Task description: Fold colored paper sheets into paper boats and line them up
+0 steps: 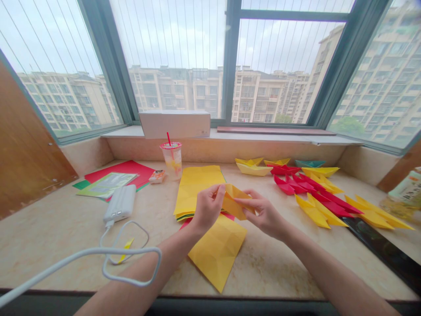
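Observation:
Between my two hands, above the counter, is a folded piece of yellow paper (234,202). My left hand (210,206) pinches its left edge between thumb and fingers. On the right side, my right hand (263,213) grips the paper with its fingers along the fold and the thumb below. Under my wrists lies a creased yellow sheet (219,250), flat on the counter. Just behind my left hand is a stack of creased paper (199,186), yellow on top with green and red edges showing. Folded paper boats in yellow, red (289,184) and green stand to the right.
A white power bank (121,202) with a looping white cable (131,251) lies at left, near red and green sheets (118,170). Behind are a plastic cup (173,161) with a straw and a small packet (157,176). A black strip (378,245) and a bottle (406,193) are at right.

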Demonstrator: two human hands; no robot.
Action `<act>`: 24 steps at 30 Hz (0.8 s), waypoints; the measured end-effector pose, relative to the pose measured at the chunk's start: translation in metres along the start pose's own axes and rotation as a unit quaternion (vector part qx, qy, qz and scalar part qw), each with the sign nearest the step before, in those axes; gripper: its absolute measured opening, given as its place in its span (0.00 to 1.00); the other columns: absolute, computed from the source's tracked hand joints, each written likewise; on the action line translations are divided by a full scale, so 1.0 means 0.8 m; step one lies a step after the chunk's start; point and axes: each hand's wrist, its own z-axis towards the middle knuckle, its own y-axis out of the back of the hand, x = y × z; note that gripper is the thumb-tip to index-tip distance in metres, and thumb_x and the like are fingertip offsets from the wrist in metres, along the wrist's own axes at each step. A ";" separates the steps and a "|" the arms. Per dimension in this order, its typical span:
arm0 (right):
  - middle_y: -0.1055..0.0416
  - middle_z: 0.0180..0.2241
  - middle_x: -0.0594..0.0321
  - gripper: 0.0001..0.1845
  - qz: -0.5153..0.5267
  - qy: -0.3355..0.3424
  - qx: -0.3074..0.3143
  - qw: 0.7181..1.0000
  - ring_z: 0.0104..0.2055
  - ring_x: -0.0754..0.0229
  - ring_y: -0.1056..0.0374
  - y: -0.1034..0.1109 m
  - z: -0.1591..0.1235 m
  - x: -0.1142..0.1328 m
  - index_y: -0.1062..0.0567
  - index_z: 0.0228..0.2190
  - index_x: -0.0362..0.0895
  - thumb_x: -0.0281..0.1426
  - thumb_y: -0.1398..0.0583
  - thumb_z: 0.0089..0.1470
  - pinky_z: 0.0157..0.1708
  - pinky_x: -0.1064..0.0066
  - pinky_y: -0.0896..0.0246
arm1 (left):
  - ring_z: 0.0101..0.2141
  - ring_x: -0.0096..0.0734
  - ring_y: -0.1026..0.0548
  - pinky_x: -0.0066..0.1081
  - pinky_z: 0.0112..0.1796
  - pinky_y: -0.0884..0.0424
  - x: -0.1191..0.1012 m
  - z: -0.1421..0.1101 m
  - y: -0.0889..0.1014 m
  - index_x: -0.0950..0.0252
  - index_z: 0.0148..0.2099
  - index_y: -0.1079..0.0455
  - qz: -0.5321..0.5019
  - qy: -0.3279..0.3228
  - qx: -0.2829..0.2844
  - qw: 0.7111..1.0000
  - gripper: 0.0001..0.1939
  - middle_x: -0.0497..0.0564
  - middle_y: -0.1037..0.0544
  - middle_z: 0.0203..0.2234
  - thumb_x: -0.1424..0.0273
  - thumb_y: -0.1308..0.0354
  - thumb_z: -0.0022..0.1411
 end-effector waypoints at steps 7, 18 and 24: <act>0.31 0.50 0.57 0.23 0.006 0.001 0.003 1.000 0.53 0.53 0.32 -0.002 -0.001 0.000 0.22 0.50 0.55 0.23 0.41 0.56 0.50 0.61 0.31 | 0.22 0.27 0.34 0.25 0.24 0.40 0.002 0.000 0.002 0.66 0.26 0.28 0.032 -0.015 -0.018 0.999 0.22 0.46 0.31 0.18 0.57 0.49 0.66; 0.32 0.51 0.54 0.19 0.037 -0.014 0.019 0.999 0.53 0.52 0.33 -0.002 -0.001 -0.002 0.21 0.49 0.52 0.28 0.40 0.57 0.51 0.60 0.33 | 0.32 0.35 0.22 0.27 0.32 0.29 0.011 0.008 0.003 0.67 0.41 0.21 -0.013 0.003 -0.049 0.999 0.19 0.52 0.19 0.30 0.57 0.44 0.64; 0.33 0.50 0.54 0.15 0.084 -0.088 -0.019 0.992 0.48 0.53 0.31 0.006 0.004 -0.005 0.19 0.45 0.49 0.39 0.37 0.57 0.46 0.63 0.31 | 0.30 0.33 0.23 0.27 0.32 0.29 0.007 0.013 0.005 0.69 0.41 0.22 -0.033 0.027 -0.093 0.995 0.17 0.52 0.20 0.27 0.59 0.44 0.63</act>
